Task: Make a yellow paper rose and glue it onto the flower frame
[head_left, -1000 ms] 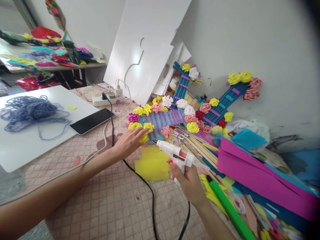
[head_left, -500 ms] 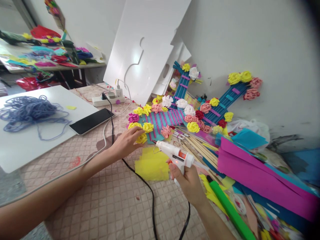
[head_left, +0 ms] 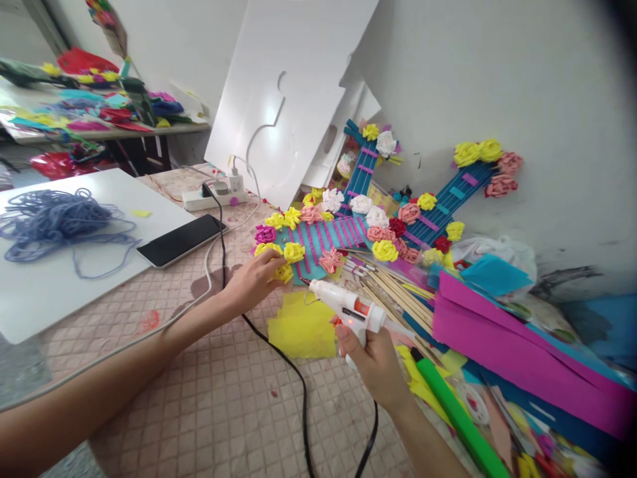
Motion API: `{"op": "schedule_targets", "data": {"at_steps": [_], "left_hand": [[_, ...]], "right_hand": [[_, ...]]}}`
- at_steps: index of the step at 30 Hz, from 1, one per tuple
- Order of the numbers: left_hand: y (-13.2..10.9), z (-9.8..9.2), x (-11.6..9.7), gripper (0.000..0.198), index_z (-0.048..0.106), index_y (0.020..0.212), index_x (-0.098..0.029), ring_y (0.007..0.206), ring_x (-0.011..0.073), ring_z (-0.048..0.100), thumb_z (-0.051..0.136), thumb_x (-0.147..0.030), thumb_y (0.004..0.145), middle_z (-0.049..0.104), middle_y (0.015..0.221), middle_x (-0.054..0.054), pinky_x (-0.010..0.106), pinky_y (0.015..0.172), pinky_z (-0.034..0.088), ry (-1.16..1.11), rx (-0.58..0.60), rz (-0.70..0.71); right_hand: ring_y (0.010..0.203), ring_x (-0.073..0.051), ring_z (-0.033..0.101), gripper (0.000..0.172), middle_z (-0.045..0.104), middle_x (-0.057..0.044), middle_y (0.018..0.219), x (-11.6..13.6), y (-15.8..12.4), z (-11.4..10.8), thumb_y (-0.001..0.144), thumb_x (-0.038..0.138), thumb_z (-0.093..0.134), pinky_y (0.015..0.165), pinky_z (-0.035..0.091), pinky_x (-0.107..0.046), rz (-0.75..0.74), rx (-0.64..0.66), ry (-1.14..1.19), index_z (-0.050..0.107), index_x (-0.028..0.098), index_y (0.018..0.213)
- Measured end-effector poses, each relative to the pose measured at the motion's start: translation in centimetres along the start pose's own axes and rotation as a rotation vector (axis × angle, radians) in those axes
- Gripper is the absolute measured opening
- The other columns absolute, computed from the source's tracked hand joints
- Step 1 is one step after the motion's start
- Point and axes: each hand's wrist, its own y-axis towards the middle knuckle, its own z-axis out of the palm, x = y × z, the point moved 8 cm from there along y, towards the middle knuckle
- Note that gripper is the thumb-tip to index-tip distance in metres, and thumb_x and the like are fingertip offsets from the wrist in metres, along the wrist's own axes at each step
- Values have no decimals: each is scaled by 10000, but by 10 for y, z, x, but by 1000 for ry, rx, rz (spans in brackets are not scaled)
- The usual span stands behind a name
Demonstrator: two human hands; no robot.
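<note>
My right hand (head_left: 382, 372) is wrapped round the grip of a white hot glue gun (head_left: 338, 300), whose small red light is lit. The gun's nozzle points left, close to the lower edge of a blue paper strip (head_left: 311, 240) with pink bars. At that strip's lower left end, the fingers of my left hand (head_left: 253, 280) are curled onto a yellow paper flower (head_left: 283, 273); the fingertips are partly hidden. More yellow, pink, white and magenta paper flowers border the strip. Yellow sheets (head_left: 301, 328) lie below the nozzle.
A black cable (head_left: 279, 355) crosses the tiled-pattern table. To the left are a phone (head_left: 184, 240), a tangle of blue-grey cord (head_left: 54, 222) and a power strip (head_left: 209, 199). Wooden sticks (head_left: 398, 299), magenta paper (head_left: 517, 352) and a green cutter-like tool (head_left: 460, 415) lie on the right.
</note>
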Motion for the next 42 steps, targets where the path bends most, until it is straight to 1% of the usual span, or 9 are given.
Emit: {"op": "schedule_targets", "data": {"at_steps": [4,9,17,21,25,29,34,38,42], "left_hand": [[0,1,1,304,540,1120,-174,943,233,601,590,-189,821,549,1136,110,368,758,526,0,3,-11],[0,0,0,307,541,1124,-189,955,229,588,570,-169,818,550,1119,104,378,777,524,-35,-32,12],[-1,-1,-1,341,514,1165,-173,952,226,583,570,-177,829,530,1153,121,386,800,518,-71,-13,8],[-3,-6,-4,395,493,1185,-167,912,213,589,612,-205,809,515,1183,128,385,788,522,-99,-7,5],[-7,-17,-4,413,483,1187,-174,914,206,581,616,-189,797,501,1185,122,379,796,522,-144,-47,23],[-12,-23,0,417,476,1186,-187,902,204,576,610,-185,791,487,1161,112,384,785,527,-135,-69,-1],[-15,-19,4,410,487,1158,-185,894,208,570,634,-194,776,481,1126,111,401,792,521,-131,-96,0],[-14,-15,6,337,500,1142,-179,886,194,565,577,-167,814,499,1078,98,385,790,517,-133,-124,4],[-13,-12,8,285,515,1115,-169,893,196,562,548,-159,832,505,1056,95,368,770,520,-118,-116,3]], "right_hand": [[601,-150,537,335,574,-6,634,1,-1,2,862,449,501,568,436,-269,-16,16,9,616,151,961],[625,-154,547,315,590,-15,663,-1,0,2,862,440,507,584,446,-274,-16,8,11,622,154,923],[600,-155,541,352,578,-6,631,-3,-1,1,854,460,513,563,434,-272,2,2,9,625,149,976],[581,-160,539,378,563,1,591,-3,-1,1,849,475,510,546,433,-273,11,-3,-8,628,147,995],[582,-159,534,363,555,-1,589,-3,-1,1,842,488,511,545,428,-269,21,3,-11,635,155,919],[574,-161,525,367,547,2,584,-4,-1,0,841,487,510,543,423,-274,26,-1,-9,631,156,941],[570,-161,525,367,546,4,575,-3,-1,0,844,479,511,543,430,-276,12,-6,-11,628,157,977],[555,-158,518,380,540,8,565,-3,-1,0,841,490,507,543,429,-278,22,-14,-24,623,155,979],[539,-152,511,376,541,11,565,-2,-1,-1,839,491,508,533,430,-274,24,-19,-25,619,160,978]]}}
